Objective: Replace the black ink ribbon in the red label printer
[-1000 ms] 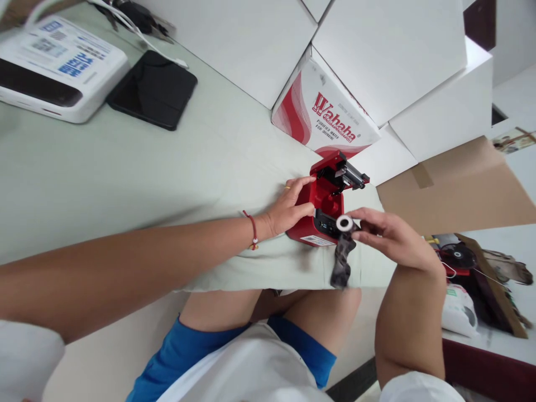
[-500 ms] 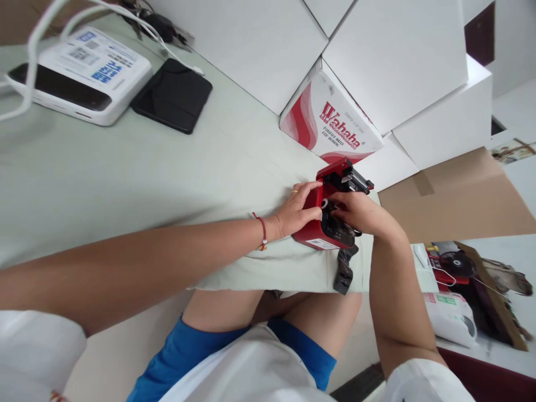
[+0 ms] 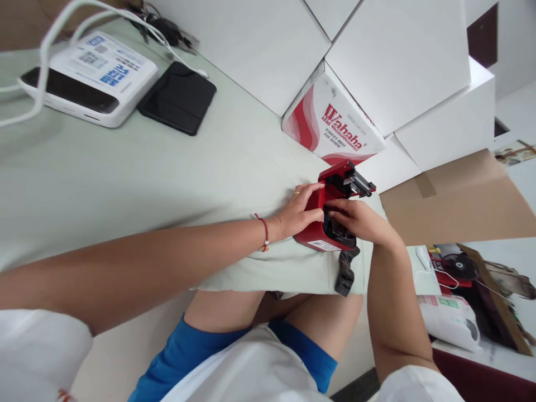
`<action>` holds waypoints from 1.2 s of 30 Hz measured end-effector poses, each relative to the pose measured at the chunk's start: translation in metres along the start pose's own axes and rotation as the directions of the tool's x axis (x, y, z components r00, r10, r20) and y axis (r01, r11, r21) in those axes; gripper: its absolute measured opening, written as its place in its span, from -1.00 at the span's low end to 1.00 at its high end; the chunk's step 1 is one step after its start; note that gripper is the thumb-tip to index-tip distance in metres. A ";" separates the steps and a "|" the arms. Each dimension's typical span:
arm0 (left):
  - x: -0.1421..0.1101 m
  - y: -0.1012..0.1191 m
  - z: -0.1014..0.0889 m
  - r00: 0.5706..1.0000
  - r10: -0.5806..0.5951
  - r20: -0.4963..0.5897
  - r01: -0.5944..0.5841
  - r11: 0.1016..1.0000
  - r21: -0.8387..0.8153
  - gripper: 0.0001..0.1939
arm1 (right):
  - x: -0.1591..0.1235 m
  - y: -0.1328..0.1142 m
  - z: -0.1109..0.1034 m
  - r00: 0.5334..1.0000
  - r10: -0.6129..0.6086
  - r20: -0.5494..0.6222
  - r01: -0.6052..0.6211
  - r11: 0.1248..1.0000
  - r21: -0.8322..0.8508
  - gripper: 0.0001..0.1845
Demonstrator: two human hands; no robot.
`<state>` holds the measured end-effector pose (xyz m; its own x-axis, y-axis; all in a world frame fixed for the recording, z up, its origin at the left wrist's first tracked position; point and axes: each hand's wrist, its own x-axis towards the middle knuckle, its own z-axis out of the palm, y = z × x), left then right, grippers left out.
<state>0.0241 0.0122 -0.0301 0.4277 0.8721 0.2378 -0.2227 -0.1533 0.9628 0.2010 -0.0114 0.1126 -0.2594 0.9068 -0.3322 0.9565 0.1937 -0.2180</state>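
A small red device (image 3: 315, 230) with its lid (image 3: 349, 177) flipped open stands at the near edge of the pale green table (image 3: 167, 178). My left hand (image 3: 299, 211) grips its left side, thumb and fingers pressed against the red casing. My right hand (image 3: 355, 219) reaches down into the open compartment, fingers curled over something inside that is hidden from me. A black crumpled strip (image 3: 346, 272) hangs from the device over the table edge.
A red and white Wahaha carton (image 3: 335, 125) and stacked white boxes (image 3: 393, 61) stand right behind the device. A white machine (image 3: 90, 75) with cables and a black pouch (image 3: 178, 97) lie far left. A brown cardboard sheet (image 3: 460, 195) and clutter are to the right.
A second ago my right hand held a white-cored roll with the black strip in front of the device. It has since moved into the open compartment, and the roll is out of sight there.
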 end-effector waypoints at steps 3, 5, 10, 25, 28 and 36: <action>0.000 -0.001 0.000 1.000 -0.009 -0.009 0.009 1.000 0.000 -0.20 | -0.024 0.001 0.015 0.981 -0.042 -0.192 0.053 0.997 0.055 -0.63; 0.000 -0.003 0.001 1.000 -0.011 -0.014 0.011 1.000 0.002 -0.21 | -0.042 0.001 0.027 0.944 -0.087 -0.319 0.113 0.992 0.063 -0.67; -0.003 -0.009 0.002 0.999 0.052 -0.014 -0.051 0.995 0.085 -0.30 | -0.080 0.001 0.056 0.855 -0.205 -0.477 0.237 0.971 0.007 -0.63; -0.034 -0.008 0.009 0.689 0.690 0.223 -0.682 0.513 0.521 -0.67 | -0.075 0.019 0.043 0.692 -0.180 -0.699 0.190 0.980 -0.065 -0.66; -0.035 -0.006 0.009 0.698 0.671 0.252 -0.688 0.530 0.496 -0.64 | -0.049 0.035 0.027 0.596 -0.134 -0.792 0.052 0.990 -0.128 -0.53; -0.036 -0.005 0.009 0.668 0.696 0.262 -0.696 0.462 0.549 -0.65 | -0.010 0.039 0.025 0.643 -0.100 -0.759 0.020 0.993 -0.114 -0.41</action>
<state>0.0177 -0.0226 -0.0424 0.3602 0.3543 0.8630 0.0804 -0.9334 0.3496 0.2377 -0.0221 0.0842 -0.1615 0.8477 0.5053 0.9600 0.2537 -0.1187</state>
